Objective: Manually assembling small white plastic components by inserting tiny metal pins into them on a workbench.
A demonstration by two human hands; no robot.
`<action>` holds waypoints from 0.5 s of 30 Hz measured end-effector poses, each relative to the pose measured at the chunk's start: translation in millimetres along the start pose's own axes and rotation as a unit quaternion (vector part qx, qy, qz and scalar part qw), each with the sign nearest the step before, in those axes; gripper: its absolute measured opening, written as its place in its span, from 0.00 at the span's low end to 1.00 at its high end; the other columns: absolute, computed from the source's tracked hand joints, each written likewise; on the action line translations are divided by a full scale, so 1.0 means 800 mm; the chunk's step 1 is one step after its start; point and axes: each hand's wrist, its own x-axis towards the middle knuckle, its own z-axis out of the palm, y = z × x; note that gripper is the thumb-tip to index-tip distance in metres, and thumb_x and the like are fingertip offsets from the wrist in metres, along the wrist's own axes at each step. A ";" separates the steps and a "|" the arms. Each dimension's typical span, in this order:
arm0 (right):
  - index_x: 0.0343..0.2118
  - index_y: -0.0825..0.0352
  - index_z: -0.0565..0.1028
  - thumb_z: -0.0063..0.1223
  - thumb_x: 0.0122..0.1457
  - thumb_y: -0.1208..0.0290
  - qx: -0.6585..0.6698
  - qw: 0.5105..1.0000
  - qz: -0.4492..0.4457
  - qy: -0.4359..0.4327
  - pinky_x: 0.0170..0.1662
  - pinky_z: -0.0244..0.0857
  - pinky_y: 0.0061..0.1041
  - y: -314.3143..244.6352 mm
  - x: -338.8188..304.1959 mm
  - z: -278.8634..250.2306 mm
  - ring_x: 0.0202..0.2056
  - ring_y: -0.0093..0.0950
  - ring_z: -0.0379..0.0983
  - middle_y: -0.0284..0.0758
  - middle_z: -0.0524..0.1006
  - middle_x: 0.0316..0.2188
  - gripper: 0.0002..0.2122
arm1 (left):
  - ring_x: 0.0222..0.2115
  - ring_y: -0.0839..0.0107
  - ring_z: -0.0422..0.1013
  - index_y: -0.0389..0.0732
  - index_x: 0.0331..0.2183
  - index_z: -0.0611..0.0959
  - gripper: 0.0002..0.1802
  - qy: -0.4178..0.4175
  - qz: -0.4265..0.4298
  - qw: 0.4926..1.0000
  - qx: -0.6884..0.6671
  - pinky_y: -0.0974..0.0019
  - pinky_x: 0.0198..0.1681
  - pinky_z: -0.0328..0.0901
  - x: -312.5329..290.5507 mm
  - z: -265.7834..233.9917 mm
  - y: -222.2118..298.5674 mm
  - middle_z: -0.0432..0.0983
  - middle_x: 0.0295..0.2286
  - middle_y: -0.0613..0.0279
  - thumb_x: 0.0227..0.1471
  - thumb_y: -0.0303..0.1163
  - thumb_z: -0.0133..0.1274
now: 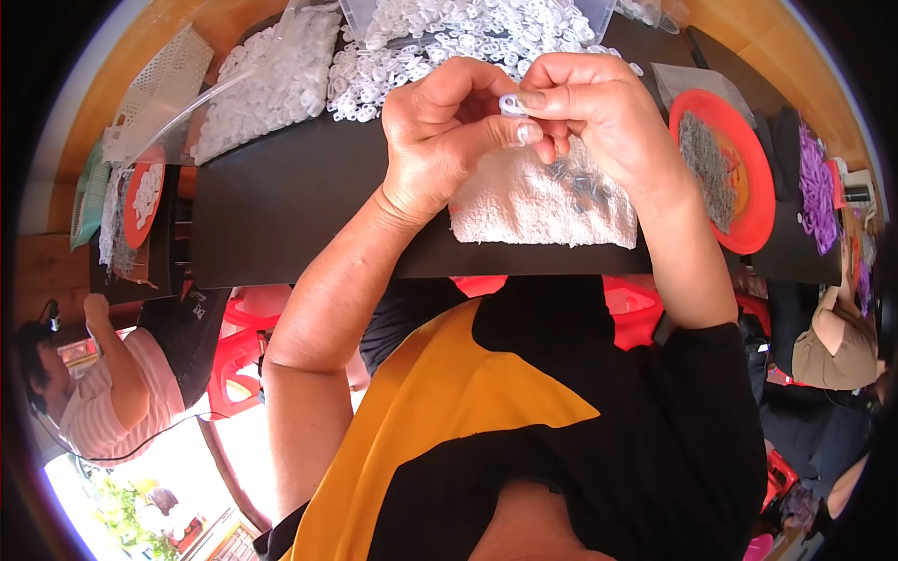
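Observation:
My left hand (440,136) and my right hand (603,112) meet above the table, fingertips together. Between them is a small white plastic piece with an oval hole (512,105), pinched from both sides. My right thumb lies against its edge, and my left fingers close around its other side. Whatever else the fingers hold is hidden. Beneath my hands a cream towel (505,210) lies on the dark table (290,201), with several thin grey metal pins (585,190) scattered on it. Just beyond, a heap of similar white pieces (374,79) spreads over the table.
At the left a clear plastic bag (267,84) bulges with white pieces. An orange-red plate (753,201) of grey metal pins stands at the right, with purple strands (817,192) farther out. Other people sit at both sides, one in a striped top (117,402).

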 end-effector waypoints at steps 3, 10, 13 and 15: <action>0.22 0.67 0.74 0.50 0.55 0.68 0.008 1.000 0.007 -0.007 0.22 0.57 0.14 0.005 0.003 -0.001 0.17 0.17 0.69 0.28 0.72 0.16 0.10 | 0.27 0.76 0.76 0.33 0.31 0.79 0.12 -0.004 -0.005 1.000 0.014 0.75 0.32 0.71 0.000 0.000 0.002 0.78 0.26 0.61 0.41 0.18 0.64; 0.27 0.70 0.74 0.50 0.59 0.69 0.035 0.997 0.005 -0.066 0.23 0.59 0.13 0.015 0.010 -0.011 0.19 0.18 0.69 0.30 0.73 0.19 0.09 | 0.27 0.76 0.76 0.33 0.31 0.79 0.12 -0.002 -0.010 1.000 0.028 0.74 0.32 0.72 -0.001 -0.001 -0.004 0.78 0.24 0.61 0.41 0.18 0.65; 0.24 0.70 0.75 0.51 0.55 0.69 0.046 0.998 0.005 -0.042 0.21 0.58 0.13 0.017 0.011 -0.007 0.17 0.18 0.71 0.30 0.74 0.17 0.09 | 0.28 0.77 0.76 0.33 0.31 0.79 0.12 0.005 -0.006 0.999 0.051 0.74 0.32 0.72 0.000 -0.003 -0.008 0.78 0.24 0.62 0.41 0.18 0.65; 0.25 0.70 0.75 0.51 0.55 0.69 0.055 0.998 0.003 -0.034 0.21 0.58 0.13 0.014 0.010 -0.003 0.17 0.18 0.71 0.30 0.74 0.17 0.09 | 0.28 0.77 0.76 0.34 0.31 0.79 0.13 0.012 0.002 0.996 0.089 0.74 0.33 0.72 0.001 -0.004 -0.012 0.77 0.24 0.63 0.41 0.18 0.65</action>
